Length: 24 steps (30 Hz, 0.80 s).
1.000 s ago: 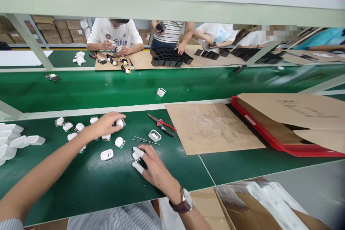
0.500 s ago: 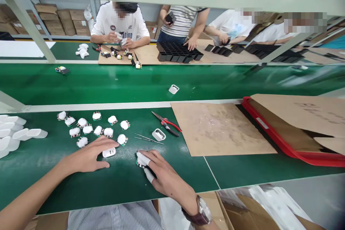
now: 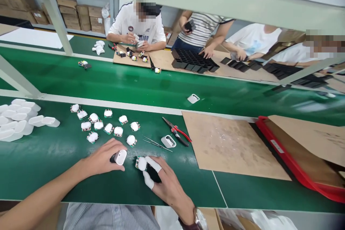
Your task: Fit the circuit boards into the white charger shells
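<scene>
My left hand (image 3: pixel 105 157) is closed around a small white plastic housing (image 3: pixel 121 157), which is tilted so its slotted end faces up toward me. Across from it, my right hand (image 3: pixel 166 181) pinches a small circuit board with a white cap (image 3: pixel 141 163) between thumb and forefinger, both wearing white finger cots. The board is low over the green bench; whether it touches is hard to tell. Behind my hands lie several similar white-capped boards (image 3: pixel 108 128). Tweezers (image 3: pixel 157 144), an open white housing with parts inside (image 3: pixel 168 141) and red-and-black pliers (image 3: pixel 176 131) are beyond my right hand.
White housings (image 3: pixel 20 115) are piled at the left. To the right lie a cardboard sheet (image 3: pixel 229 143) and a red tray (image 3: pixel 291 158) holding cardboard. Past a green belt (image 3: pixel 129 86) with another housing (image 3: pixel 193 98) on it, several people work. Frame posts (image 3: pixel 54 18) rise between us.
My left hand has closed on the white housing and tipped it up off its flat position. My right hand keeps hold of the board, now more visible. The camera view has turned and tilted slightly.
</scene>
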### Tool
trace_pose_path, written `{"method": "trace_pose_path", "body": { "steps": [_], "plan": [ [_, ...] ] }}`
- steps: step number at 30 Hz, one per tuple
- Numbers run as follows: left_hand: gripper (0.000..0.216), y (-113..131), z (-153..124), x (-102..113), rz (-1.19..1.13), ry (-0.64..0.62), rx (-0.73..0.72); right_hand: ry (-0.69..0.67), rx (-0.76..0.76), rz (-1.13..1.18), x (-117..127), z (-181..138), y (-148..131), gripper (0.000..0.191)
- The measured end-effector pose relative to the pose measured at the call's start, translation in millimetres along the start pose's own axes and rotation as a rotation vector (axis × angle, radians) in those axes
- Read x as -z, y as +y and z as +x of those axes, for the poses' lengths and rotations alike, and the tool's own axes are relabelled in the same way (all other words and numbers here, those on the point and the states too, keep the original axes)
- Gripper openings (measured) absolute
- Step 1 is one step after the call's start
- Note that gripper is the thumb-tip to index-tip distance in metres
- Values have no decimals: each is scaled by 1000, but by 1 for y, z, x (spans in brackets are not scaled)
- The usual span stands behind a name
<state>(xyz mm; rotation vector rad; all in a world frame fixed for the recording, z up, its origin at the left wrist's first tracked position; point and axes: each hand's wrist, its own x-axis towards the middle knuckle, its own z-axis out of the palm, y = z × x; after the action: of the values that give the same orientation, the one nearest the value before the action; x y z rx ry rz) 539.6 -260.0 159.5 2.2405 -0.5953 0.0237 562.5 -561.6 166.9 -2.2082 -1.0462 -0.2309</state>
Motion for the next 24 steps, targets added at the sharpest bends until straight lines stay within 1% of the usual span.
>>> {"method": "trace_pose_path", "body": {
  "steps": [3,6,9,12,15,20,24],
  "plan": [
    [56,0,-3,-4,84,49,-75,26,40,49,-4,17,-18,57],
    [52,0,-3,-4,125,85,-117,-2,99,6,-8,30,-31,58],
    [49,-1,-4,-3,149,112,-139,-46,148,-66,-11,36,-36,56],
    [49,-3,-5,-4,182,109,-157,-86,155,-103,-14,36,-37,53],
    [51,-4,-6,-3,196,103,-163,-132,154,-144,-15,36,-38,47],
    [51,-4,-5,-2,192,98,-170,-144,174,-207,-11,42,-43,25],
    [51,-2,-5,-2,183,101,-165,-163,188,-227,-8,49,-47,20]
  ]
}}
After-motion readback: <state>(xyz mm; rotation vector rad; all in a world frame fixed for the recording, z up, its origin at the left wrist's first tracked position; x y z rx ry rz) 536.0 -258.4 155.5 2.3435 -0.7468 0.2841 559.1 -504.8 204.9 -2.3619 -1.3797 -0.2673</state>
